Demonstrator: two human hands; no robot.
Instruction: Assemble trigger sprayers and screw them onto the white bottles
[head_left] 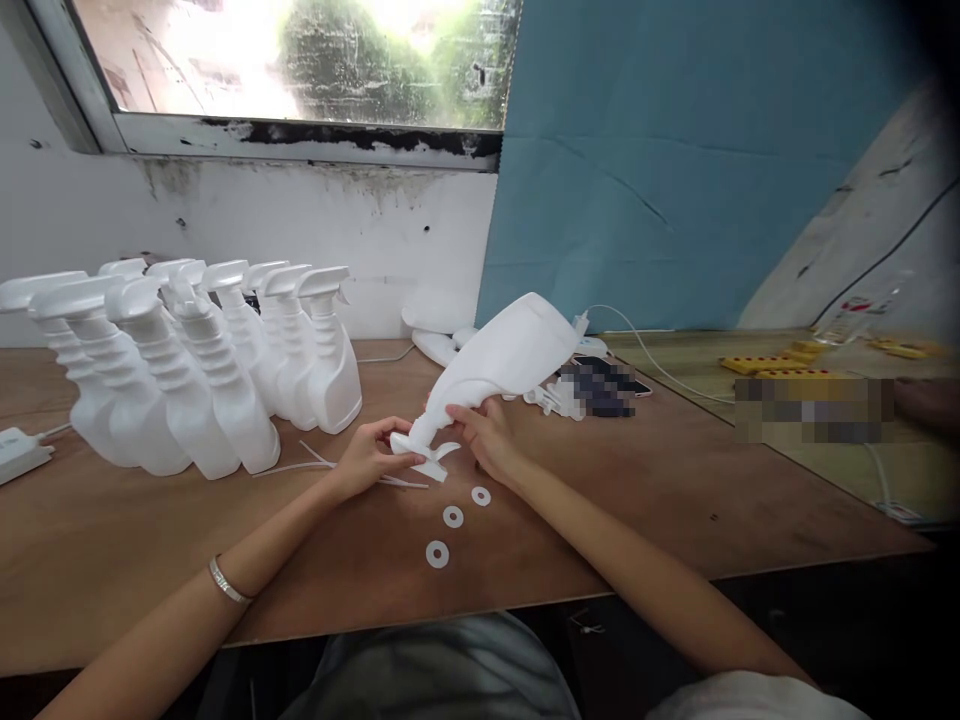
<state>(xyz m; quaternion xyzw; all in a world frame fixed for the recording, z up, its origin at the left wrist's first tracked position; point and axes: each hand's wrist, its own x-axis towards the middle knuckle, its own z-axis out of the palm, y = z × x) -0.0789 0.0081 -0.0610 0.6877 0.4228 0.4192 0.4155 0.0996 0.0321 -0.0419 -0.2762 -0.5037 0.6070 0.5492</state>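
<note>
A white spray bottle [506,345] is tipped over in the air, its base up to the right and its trigger head [424,455] low on the left. My left hand [369,458] is closed on the trigger head. Around the bottle's neck my right hand [486,440] has its fingers closed. Below the hands, three white ring washers [453,517] lie on the brown table [600,520]. Thin white tubes [405,483] lie beside and partly behind my left hand.
Several white spray bottles [225,400] stand upright together at the left. Behind the held bottle are small white parts [551,398] and a dark phone [619,375]. A white cable [660,370] runs right towards yellow pieces [772,362]. A white plug box [22,452] sits far left.
</note>
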